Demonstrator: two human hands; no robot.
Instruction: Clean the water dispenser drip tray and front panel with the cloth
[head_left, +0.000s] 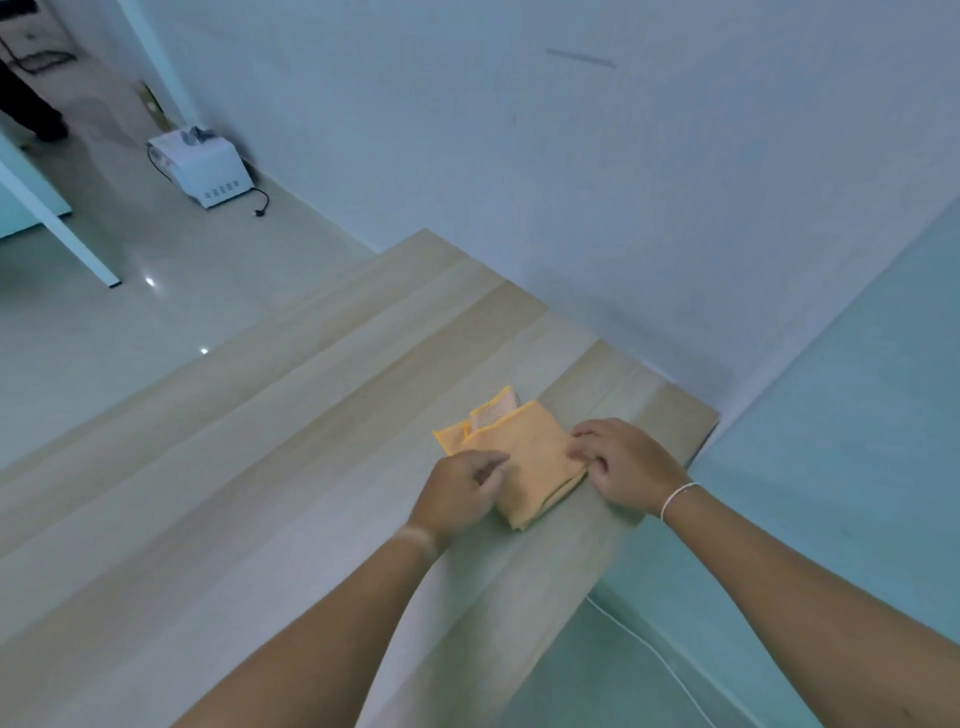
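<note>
Now both hands, left (460, 491) and right (621, 470), pinch the cloth (530, 457); a loose grip could undo its folds.

Cloth (524, 457) under my fingers (582, 447): orange, with a paler dotted mesh layer at its far corner. Tabletop (291, 467): pale wood grain in lengthwise bands. Beyond the tabletop, wall (571, 182) bluish-white, floor (171, 270) glossy beige, appliance (200, 166) white.

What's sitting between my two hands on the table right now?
The folded orange cloth lies between the left hand and right hand on the wooden table, both touching it, in the head view.
</note>
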